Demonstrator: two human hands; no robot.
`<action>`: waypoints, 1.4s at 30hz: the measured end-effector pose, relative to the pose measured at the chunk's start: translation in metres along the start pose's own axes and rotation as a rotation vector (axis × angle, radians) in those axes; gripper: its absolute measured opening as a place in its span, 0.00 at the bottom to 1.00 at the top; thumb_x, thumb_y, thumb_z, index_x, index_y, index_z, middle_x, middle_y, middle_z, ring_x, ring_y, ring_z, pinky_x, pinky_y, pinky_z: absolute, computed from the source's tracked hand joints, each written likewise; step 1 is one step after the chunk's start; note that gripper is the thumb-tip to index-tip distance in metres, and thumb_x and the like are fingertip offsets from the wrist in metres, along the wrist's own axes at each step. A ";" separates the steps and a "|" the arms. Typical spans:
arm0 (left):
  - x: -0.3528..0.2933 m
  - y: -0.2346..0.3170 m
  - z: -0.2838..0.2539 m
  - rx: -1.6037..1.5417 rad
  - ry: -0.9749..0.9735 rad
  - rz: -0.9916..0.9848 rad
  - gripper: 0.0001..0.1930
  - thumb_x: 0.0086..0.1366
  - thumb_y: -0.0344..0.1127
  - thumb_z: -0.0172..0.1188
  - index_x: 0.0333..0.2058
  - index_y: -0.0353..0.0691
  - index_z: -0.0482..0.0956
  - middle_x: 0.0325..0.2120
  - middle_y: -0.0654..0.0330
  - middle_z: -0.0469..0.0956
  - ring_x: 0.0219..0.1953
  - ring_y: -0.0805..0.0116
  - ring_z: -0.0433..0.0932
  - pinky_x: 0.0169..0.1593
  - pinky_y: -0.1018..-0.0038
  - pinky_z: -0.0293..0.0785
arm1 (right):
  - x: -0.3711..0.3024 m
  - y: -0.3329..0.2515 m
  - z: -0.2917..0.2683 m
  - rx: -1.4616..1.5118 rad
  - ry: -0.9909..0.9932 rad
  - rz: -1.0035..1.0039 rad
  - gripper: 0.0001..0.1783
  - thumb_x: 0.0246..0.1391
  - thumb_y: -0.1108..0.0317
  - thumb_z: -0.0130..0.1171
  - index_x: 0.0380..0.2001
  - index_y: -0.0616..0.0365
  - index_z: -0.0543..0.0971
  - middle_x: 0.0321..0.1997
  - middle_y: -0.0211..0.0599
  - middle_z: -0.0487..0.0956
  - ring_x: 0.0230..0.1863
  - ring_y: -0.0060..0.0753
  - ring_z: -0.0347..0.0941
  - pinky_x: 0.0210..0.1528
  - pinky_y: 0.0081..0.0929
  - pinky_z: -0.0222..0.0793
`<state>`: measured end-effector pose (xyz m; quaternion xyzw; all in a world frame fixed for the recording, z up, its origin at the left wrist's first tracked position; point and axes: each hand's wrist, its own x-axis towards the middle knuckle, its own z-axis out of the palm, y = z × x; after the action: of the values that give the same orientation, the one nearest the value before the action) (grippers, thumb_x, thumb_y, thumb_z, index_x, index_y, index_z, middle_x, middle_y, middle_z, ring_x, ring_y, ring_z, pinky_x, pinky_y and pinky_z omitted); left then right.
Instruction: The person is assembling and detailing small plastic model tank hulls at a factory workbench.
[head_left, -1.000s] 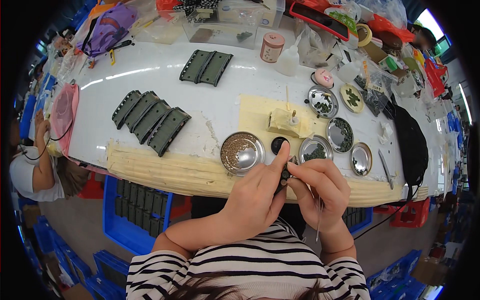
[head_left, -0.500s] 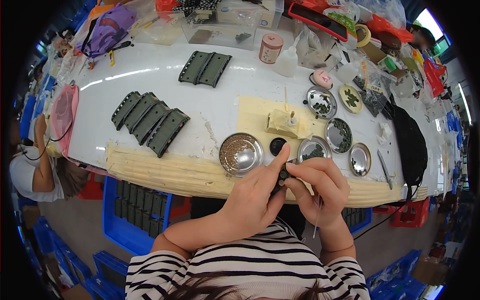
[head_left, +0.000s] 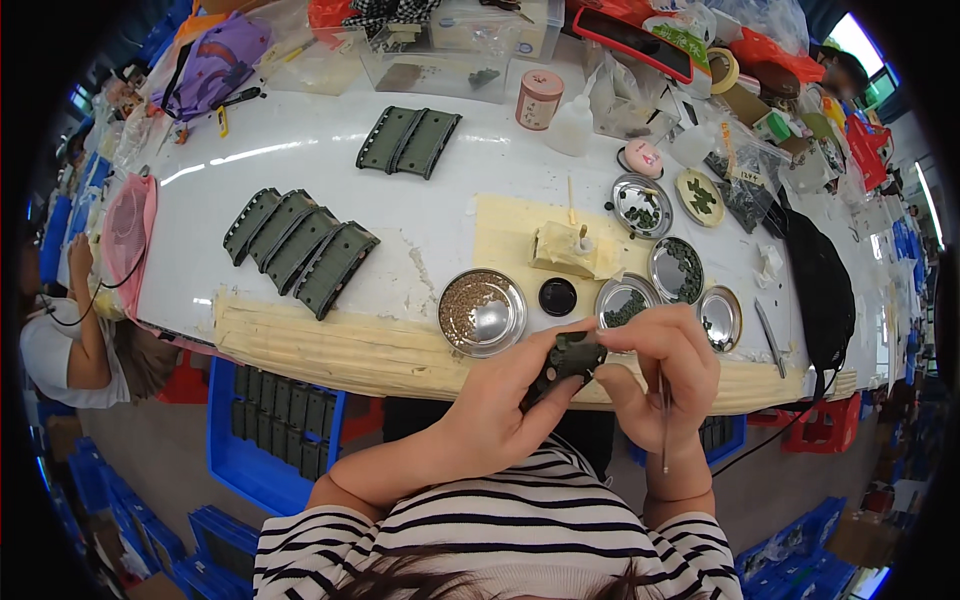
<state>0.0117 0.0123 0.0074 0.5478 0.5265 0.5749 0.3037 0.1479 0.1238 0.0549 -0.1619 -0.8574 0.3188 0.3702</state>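
Observation:
My left hand (head_left: 495, 405) is closed around a small dark green plastic part (head_left: 577, 357) with a ridged, curved surface, held over the table's front edge. At the part's right side, my right forefinger reaches its upper corner, while the thumb is slightly apart below. A thin metal rod-like tool (head_left: 666, 430) hangs down from the curled fingers of my right hand (head_left: 675, 375); its upper end is hidden. Just beyond the hands lie a black round cap (head_left: 557, 297), a metal dish (head_left: 508, 318) of tiny brownish pieces, and another metal dish (head_left: 603, 297) holding small green pieces.
Curved dark green panels (head_left: 300, 245) lie at the left, with a joined pair (head_left: 408, 142) farther back. A tape-wrapped block (head_left: 565, 250) stands mid-table. More dishes, tweezers (head_left: 770, 342) and a black bag (head_left: 820, 290) are at right. A blue crate (head_left: 225, 440) of green parts sits below.
The green part has turned to show its broader ridged face. My right hand has shifted slightly right, its thumb and forefinger spreading, and the thin tool has swung more upright.

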 end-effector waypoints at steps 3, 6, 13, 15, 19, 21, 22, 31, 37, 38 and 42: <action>-0.004 0.001 -0.010 -0.338 -0.099 -0.225 0.18 0.65 0.24 0.49 0.54 0.29 0.63 0.51 0.45 0.73 0.50 0.63 0.76 0.54 0.70 0.70 | -0.001 0.006 -0.010 -0.074 0.060 -0.003 0.14 0.39 0.74 0.70 0.33 0.61 0.80 0.29 0.37 0.75 0.25 0.29 0.71 0.24 0.20 0.66; -0.003 -0.002 -0.013 -0.496 -0.046 -0.164 0.14 0.67 0.26 0.49 0.50 0.29 0.65 0.50 0.45 0.73 0.51 0.61 0.75 0.55 0.66 0.71 | -0.002 0.007 -0.006 -0.051 0.066 -0.055 0.13 0.38 0.76 0.70 0.31 0.60 0.81 0.26 0.35 0.75 0.25 0.30 0.71 0.25 0.21 0.66; -0.007 -0.009 -0.012 -0.436 0.008 -0.155 0.15 0.67 0.28 0.52 0.50 0.31 0.69 0.42 0.59 0.77 0.40 0.79 0.72 0.45 0.81 0.68 | 0.000 0.006 0.005 -0.055 0.085 -0.175 0.14 0.36 0.78 0.69 0.32 0.59 0.81 0.26 0.35 0.75 0.24 0.31 0.72 0.23 0.23 0.67; -0.008 -0.010 -0.011 -0.395 0.039 -0.145 0.14 0.66 0.28 0.53 0.50 0.32 0.70 0.39 0.61 0.77 0.39 0.80 0.72 0.44 0.81 0.68 | 0.002 0.007 0.007 -0.080 0.083 -0.204 0.15 0.36 0.78 0.70 0.32 0.59 0.81 0.25 0.35 0.75 0.23 0.31 0.72 0.23 0.24 0.67; -0.009 -0.010 -0.012 -0.336 0.023 -0.147 0.14 0.66 0.27 0.54 0.49 0.32 0.69 0.39 0.61 0.76 0.41 0.78 0.72 0.46 0.80 0.68 | 0.002 0.009 0.009 -0.146 0.096 -0.266 0.15 0.35 0.75 0.70 0.32 0.58 0.81 0.25 0.33 0.75 0.22 0.31 0.71 0.22 0.23 0.65; -0.011 -0.010 -0.014 -0.296 -0.016 -0.162 0.15 0.65 0.24 0.53 0.50 0.30 0.66 0.44 0.58 0.74 0.46 0.75 0.71 0.50 0.78 0.68 | 0.003 0.009 0.008 -0.221 0.073 -0.312 0.15 0.36 0.74 0.70 0.32 0.59 0.81 0.26 0.33 0.75 0.21 0.29 0.70 0.21 0.22 0.63; -0.011 -0.010 -0.015 -0.278 -0.014 -0.143 0.15 0.65 0.24 0.52 0.50 0.30 0.67 0.44 0.58 0.74 0.45 0.75 0.71 0.50 0.78 0.68 | 0.003 0.010 0.007 -0.258 0.061 -0.336 0.14 0.37 0.74 0.70 0.32 0.59 0.81 0.26 0.33 0.75 0.21 0.28 0.70 0.20 0.21 0.61; -0.006 0.001 -0.013 -0.141 0.096 -0.038 0.14 0.63 0.24 0.54 0.49 0.31 0.72 0.36 0.55 0.79 0.36 0.70 0.78 0.42 0.77 0.72 | 0.004 0.005 0.006 -0.389 0.045 -0.419 0.15 0.39 0.72 0.66 0.34 0.63 0.80 0.27 0.35 0.76 0.20 0.25 0.67 0.19 0.20 0.58; -0.009 -0.002 -0.013 -0.114 0.095 -0.023 0.14 0.63 0.24 0.54 0.48 0.31 0.72 0.36 0.54 0.79 0.36 0.69 0.78 0.41 0.77 0.72 | 0.001 0.004 0.007 -0.388 0.002 -0.415 0.15 0.39 0.73 0.65 0.34 0.66 0.80 0.28 0.36 0.75 0.21 0.25 0.68 0.19 0.20 0.58; -0.009 -0.002 -0.014 -0.108 0.087 -0.024 0.14 0.63 0.24 0.54 0.48 0.31 0.72 0.36 0.54 0.79 0.36 0.69 0.78 0.41 0.77 0.72 | 0.001 0.003 0.007 -0.396 -0.011 -0.410 0.15 0.39 0.73 0.65 0.34 0.66 0.80 0.27 0.36 0.75 0.21 0.25 0.68 0.19 0.20 0.58; -0.008 -0.001 -0.013 -0.092 0.093 0.032 0.14 0.63 0.23 0.54 0.48 0.30 0.72 0.36 0.54 0.79 0.35 0.70 0.77 0.41 0.77 0.72 | 0.001 0.001 0.005 -0.399 -0.033 -0.410 0.16 0.39 0.73 0.66 0.34 0.66 0.79 0.27 0.36 0.75 0.21 0.26 0.68 0.19 0.20 0.58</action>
<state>0.0012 0.0015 0.0056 0.5142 0.5043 0.6281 0.2946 0.1434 0.1229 0.0519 -0.0495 -0.9239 0.0647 0.3738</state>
